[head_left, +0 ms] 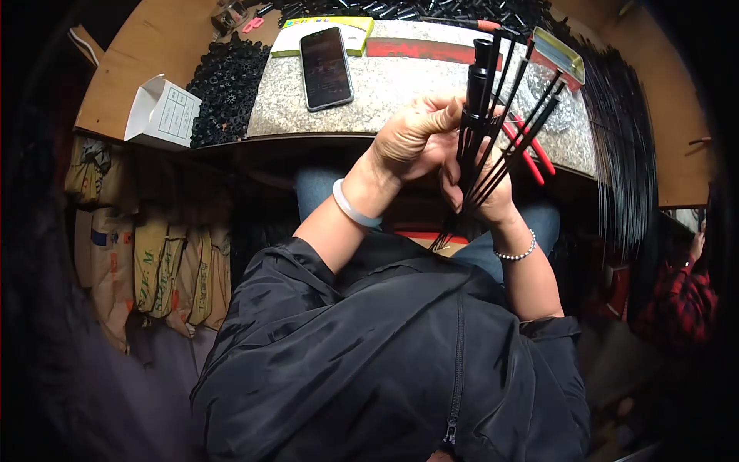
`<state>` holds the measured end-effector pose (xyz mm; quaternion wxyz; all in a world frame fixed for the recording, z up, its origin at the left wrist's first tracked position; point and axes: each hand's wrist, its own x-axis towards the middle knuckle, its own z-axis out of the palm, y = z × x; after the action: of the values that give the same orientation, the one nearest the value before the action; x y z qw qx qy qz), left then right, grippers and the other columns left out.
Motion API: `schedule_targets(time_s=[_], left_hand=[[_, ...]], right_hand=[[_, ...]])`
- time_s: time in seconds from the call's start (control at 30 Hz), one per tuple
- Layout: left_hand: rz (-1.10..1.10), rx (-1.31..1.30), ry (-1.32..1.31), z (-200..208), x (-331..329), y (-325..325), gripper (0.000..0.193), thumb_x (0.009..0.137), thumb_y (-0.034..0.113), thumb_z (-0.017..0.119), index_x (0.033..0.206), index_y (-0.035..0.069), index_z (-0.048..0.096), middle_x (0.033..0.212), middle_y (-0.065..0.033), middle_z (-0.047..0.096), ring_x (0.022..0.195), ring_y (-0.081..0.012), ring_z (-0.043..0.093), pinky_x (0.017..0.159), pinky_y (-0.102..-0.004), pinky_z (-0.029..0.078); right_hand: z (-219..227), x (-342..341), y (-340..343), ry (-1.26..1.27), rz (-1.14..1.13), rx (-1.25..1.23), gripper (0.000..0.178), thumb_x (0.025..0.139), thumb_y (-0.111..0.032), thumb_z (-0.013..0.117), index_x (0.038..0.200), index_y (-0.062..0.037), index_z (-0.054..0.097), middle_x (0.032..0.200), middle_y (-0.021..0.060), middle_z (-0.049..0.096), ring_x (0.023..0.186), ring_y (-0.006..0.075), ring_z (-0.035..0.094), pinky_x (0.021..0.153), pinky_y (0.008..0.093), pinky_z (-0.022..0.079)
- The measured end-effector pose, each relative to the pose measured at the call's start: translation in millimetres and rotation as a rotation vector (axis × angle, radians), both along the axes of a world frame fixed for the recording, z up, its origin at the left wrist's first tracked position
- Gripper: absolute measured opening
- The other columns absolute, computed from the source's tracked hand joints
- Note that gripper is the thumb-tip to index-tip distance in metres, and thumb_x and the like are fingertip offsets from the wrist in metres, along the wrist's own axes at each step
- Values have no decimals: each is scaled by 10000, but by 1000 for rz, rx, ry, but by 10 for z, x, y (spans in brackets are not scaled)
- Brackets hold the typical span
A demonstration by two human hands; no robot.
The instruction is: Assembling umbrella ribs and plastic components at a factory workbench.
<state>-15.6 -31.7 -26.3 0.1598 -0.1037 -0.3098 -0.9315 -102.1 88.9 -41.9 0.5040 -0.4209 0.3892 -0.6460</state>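
Observation:
Held up over the front edge of the worktable is a bundle of thin black rods [525,138], fanned out at the top. Among them stands a black ribbed plastic tube [478,81] with a wider, glossy upper end. My left hand [416,137] is closed, thumb and fingers pinching the tube's lower part from the left. From the right, my right hand [496,196] wraps round the rods lower down, its fingers partly hidden behind them. The rods' lower ends come together just above my lap.
A phone [326,69] lies on the speckled board [289,108]. Left of it are a pile of black plastic parts [223,88] and a white box [165,112]. Red-handled pliers [537,154] overhang the edge. Long black rods [623,154] hang at right, near another person's checked sleeve [681,300].

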Motion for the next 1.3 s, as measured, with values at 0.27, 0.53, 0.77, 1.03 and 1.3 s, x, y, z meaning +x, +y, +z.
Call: schedule_targets(time_s=[0.27, 0.53, 0.77, 1.03, 1.3], left_hand=[[612, -316, -144, 258, 312, 562, 535, 930, 391, 519, 1237, -38, 430, 1077, -151, 616, 892, -180, 617, 742, -251, 504], [967, -634, -347, 250, 164, 585, 253, 832, 81, 693, 1057, -22, 641, 771, 7, 639, 604, -22, 524, 497, -157, 382], [806, -398, -248, 130, 156, 478, 153, 842, 65, 672, 963, -29, 666, 806, -16, 668, 698, -55, 582, 619, -191, 477], [819, -481, -238, 60, 176, 478, 279, 876, 162, 646, 1077, -26, 601, 911, -79, 671, 796, -125, 623, 735, -244, 493], [695, -424, -262, -22, 194, 453, 325, 882, 180, 636, 1138, -17, 595, 952, -82, 671, 832, -122, 623, 770, -250, 492]], right_hand=[[68, 197, 75, 118, -343, -100, 494, 994, -388, 351, 993, 34, 608, 726, 20, 618, 561, 39, 508, 485, 182, 384], [27, 414, 18, 287, -650, -136, 334, 986, -290, 432, 856, 2, 532, 759, 2, 570, 683, 51, 500, 609, 214, 421], [-7, 347, 95, -225, -574, -171, 164, 904, -133, 608, 985, 9, 599, 868, 34, 641, 724, 47, 568, 679, 191, 471], [-9, 319, 101, -151, -568, -112, 180, 891, -156, 632, 949, 13, 614, 822, 35, 651, 704, 43, 574, 630, 179, 470], [-50, 207, 66, -242, -442, -18, 178, 883, -160, 644, 906, 14, 613, 799, 34, 651, 698, 55, 578, 636, 193, 478]])
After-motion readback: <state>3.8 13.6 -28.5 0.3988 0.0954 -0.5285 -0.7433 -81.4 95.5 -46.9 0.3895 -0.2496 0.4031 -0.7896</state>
